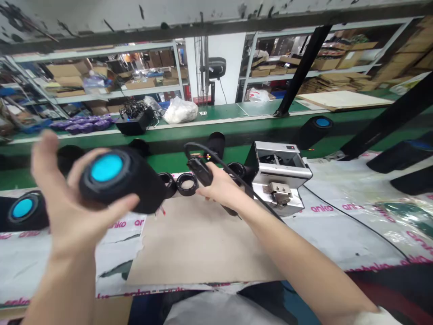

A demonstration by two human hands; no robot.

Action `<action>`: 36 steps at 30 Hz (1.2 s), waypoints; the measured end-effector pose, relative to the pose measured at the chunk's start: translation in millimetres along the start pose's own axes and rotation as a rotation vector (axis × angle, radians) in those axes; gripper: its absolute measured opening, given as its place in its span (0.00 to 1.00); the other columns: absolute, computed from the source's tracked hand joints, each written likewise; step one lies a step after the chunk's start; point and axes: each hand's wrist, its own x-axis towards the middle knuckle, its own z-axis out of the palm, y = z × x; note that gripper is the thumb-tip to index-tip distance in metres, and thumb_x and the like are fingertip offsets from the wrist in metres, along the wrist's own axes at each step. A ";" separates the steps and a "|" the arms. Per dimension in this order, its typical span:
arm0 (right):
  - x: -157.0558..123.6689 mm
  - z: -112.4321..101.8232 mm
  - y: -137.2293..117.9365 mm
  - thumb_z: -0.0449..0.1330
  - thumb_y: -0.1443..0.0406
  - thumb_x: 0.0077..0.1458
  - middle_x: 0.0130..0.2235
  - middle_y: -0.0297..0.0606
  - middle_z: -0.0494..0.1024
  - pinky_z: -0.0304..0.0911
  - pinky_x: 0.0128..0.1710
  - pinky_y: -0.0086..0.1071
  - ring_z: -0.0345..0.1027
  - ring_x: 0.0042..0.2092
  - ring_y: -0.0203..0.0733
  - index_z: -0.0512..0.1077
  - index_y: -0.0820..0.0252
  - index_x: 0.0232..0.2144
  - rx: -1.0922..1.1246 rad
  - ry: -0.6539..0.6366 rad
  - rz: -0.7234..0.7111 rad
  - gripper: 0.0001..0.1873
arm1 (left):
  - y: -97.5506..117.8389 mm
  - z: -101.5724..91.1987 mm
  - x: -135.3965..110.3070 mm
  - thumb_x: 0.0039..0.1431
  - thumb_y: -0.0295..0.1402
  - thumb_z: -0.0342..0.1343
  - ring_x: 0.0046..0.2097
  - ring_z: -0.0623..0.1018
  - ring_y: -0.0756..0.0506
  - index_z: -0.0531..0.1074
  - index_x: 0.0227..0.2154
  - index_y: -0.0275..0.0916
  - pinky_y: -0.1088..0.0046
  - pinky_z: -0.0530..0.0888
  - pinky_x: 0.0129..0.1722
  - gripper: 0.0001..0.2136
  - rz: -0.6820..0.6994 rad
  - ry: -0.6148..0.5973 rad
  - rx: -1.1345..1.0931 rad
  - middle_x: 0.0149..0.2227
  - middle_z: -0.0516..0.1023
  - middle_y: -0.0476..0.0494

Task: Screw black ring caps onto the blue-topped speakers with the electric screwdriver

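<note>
My left hand (pixel 64 198) is raised at the left and cups a black cylindrical speaker (pixel 118 180), whose blue round end faces me. My right hand (pixel 221 187) is closed around a black corded electric screwdriver (pixel 203 174) above a brown cardboard sheet (pixel 196 239). Just behind the screwdriver lie two black ring-shaped parts (pixel 186 183). A grey metal screw feeder (pixel 280 174) stands right of my right hand.
Another blue-ended speaker (pixel 23 210) lies at the far left. Plastic wrap printed "anko" (pixel 338 225) covers the bench. Behind runs a green conveyor (pixel 237 131) with a speaker (pixel 316 128), a white bag (pixel 181 110) and shelves of cartons (pixel 135 81).
</note>
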 end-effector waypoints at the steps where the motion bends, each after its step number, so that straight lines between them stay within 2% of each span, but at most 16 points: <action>1: 12.8 7.7 -0.1 0.72 0.68 0.51 0.38 0.32 0.82 0.74 0.29 0.36 0.76 0.28 0.40 0.72 0.51 0.56 -0.053 -0.029 -0.006 0.30 | -3.3 -2.9 -21.6 0.06 0.35 0.86 0.66 0.79 0.29 0.66 0.68 0.77 0.49 0.80 0.65 0.74 0.089 -0.109 0.009 0.79 0.55 0.66; 3: 32.3 19.1 2.1 0.72 0.66 0.59 0.40 0.35 0.82 0.77 0.34 0.36 0.77 0.33 0.40 0.72 0.56 0.60 -0.157 -0.084 -0.037 0.29 | -14.3 -4.1 -60.3 0.21 0.34 0.86 0.61 0.83 0.29 0.61 0.72 0.75 0.45 0.82 0.61 0.70 0.124 -0.232 0.018 0.72 0.71 0.53; 4: 39.4 23.3 4.0 0.71 0.64 0.64 0.44 0.38 0.82 0.79 0.39 0.38 0.78 0.37 0.41 0.72 0.58 0.61 -0.207 -0.104 -0.061 0.26 | -19.7 -2.5 -76.7 0.29 0.33 0.85 0.61 0.84 0.29 0.58 0.74 0.71 0.44 0.82 0.61 0.67 0.082 -0.257 0.006 0.67 0.77 0.48; 5: 45.1 26.7 6.3 0.69 0.61 0.68 0.49 0.41 0.82 0.80 0.44 0.40 0.79 0.43 0.42 0.73 0.60 0.62 -0.255 -0.120 -0.086 0.24 | -24.2 0.3 -90.8 0.36 0.32 0.83 0.62 0.84 0.30 0.56 0.76 0.67 0.44 0.81 0.62 0.64 0.039 -0.268 -0.009 0.64 0.79 0.44; 7: 53.3 31.5 11.0 0.67 0.57 0.71 0.56 0.45 0.79 0.80 0.51 0.44 0.79 0.51 0.46 0.74 0.61 0.61 -0.350 -0.139 -0.126 0.22 | -30.1 8.2 -112.2 0.44 0.30 0.81 0.63 0.83 0.31 0.53 0.77 0.60 0.45 0.81 0.63 0.61 -0.013 -0.282 -0.051 0.64 0.79 0.39; 12: 61.5 34.2 18.1 0.67 0.57 0.70 0.57 0.45 0.79 0.79 0.54 0.46 0.78 0.54 0.49 0.74 0.60 0.61 -0.510 -0.160 -0.140 0.23 | -37.8 25.3 -138.5 0.46 0.34 0.82 0.67 0.80 0.31 0.53 0.76 0.54 0.46 0.77 0.67 0.58 -0.100 -0.302 -0.120 0.66 0.76 0.35; 18: 58.7 32.9 17.5 0.66 0.56 0.71 0.58 0.46 0.79 0.79 0.55 0.48 0.78 0.55 0.49 0.74 0.61 0.61 -0.447 -0.123 -0.188 0.22 | -45.2 29.1 -149.2 0.44 0.41 0.82 0.71 0.76 0.27 0.65 0.71 0.48 0.44 0.76 0.69 0.51 -0.280 -0.307 -0.102 0.70 0.73 0.31; 21: 56.7 28.6 14.5 0.69 0.59 0.69 0.55 0.44 0.80 0.78 0.55 0.47 0.78 0.53 0.48 0.75 0.61 0.58 -0.370 -0.086 -0.206 0.20 | -47.5 20.8 -142.2 0.47 0.39 0.80 0.74 0.72 0.26 0.64 0.73 0.47 0.43 0.74 0.72 0.50 -0.273 -0.416 -0.166 0.74 0.70 0.30; 23: 51.7 21.7 10.4 0.73 0.66 0.61 0.51 0.40 0.82 0.77 0.53 0.46 0.79 0.50 0.48 0.75 0.59 0.55 -0.303 -0.049 -0.219 0.22 | -49.8 12.8 -135.1 0.49 0.36 0.78 0.76 0.69 0.26 0.63 0.75 0.48 0.44 0.73 0.72 0.50 -0.247 -0.522 -0.233 0.76 0.66 0.30; 26: 30.7 4.4 1.8 0.73 0.71 0.51 0.45 0.34 0.83 0.77 0.49 0.42 0.79 0.44 0.46 0.72 0.54 0.50 -0.154 0.033 -0.240 0.25 | -53.9 6.8 -130.0 0.48 0.38 0.80 0.74 0.72 0.25 0.64 0.74 0.50 0.43 0.76 0.70 0.50 -0.266 -0.581 -0.232 0.75 0.69 0.30; 28: 5.6 -10.6 -2.3 0.73 0.67 0.52 0.44 0.32 0.84 0.77 0.42 0.38 0.79 0.38 0.42 0.69 0.53 0.48 -0.030 0.087 -0.248 0.23 | -55.8 12.8 -134.5 0.42 0.42 0.84 0.72 0.74 0.23 0.67 0.73 0.50 0.39 0.74 0.70 0.54 -0.262 -0.492 -0.098 0.72 0.72 0.31; 30: -25.6 -25.4 -1.9 0.75 0.62 0.52 0.43 0.32 0.84 0.75 0.34 0.36 0.77 0.31 0.39 0.67 0.53 0.47 0.141 0.145 -0.244 0.26 | -55.1 26.9 -145.0 0.35 0.46 0.86 0.72 0.73 0.21 0.67 0.72 0.49 0.35 0.70 0.72 0.58 -0.185 -0.342 0.022 0.71 0.72 0.31; 31: -41.6 -31.7 0.7 0.77 0.62 0.48 0.41 0.31 0.84 0.74 0.31 0.35 0.76 0.29 0.39 0.68 0.53 0.46 0.265 0.184 -0.236 0.28 | -53.3 35.6 -151.6 0.37 0.48 0.85 0.72 0.72 0.21 0.66 0.72 0.49 0.35 0.68 0.73 0.58 -0.133 -0.280 0.035 0.71 0.71 0.31; 33: -70.9 -40.0 10.8 0.81 0.63 0.43 0.39 0.30 0.84 0.74 0.28 0.35 0.76 0.26 0.39 0.69 0.53 0.45 0.416 0.258 -0.174 0.31 | -47.0 51.9 -164.6 0.46 0.48 0.81 0.75 0.69 0.22 0.61 0.75 0.50 0.36 0.65 0.75 0.55 -0.058 -0.232 -0.027 0.74 0.66 0.31; 36: -100.3 -39.6 33.8 0.83 0.64 0.38 0.37 0.30 0.84 0.74 0.28 0.35 0.76 0.25 0.39 0.71 0.55 0.45 0.513 0.332 -0.057 0.34 | -35.7 64.9 -179.6 0.61 0.42 0.71 0.82 0.54 0.26 0.46 0.81 0.54 0.40 0.57 0.80 0.52 -0.085 -0.366 -0.146 0.82 0.50 0.35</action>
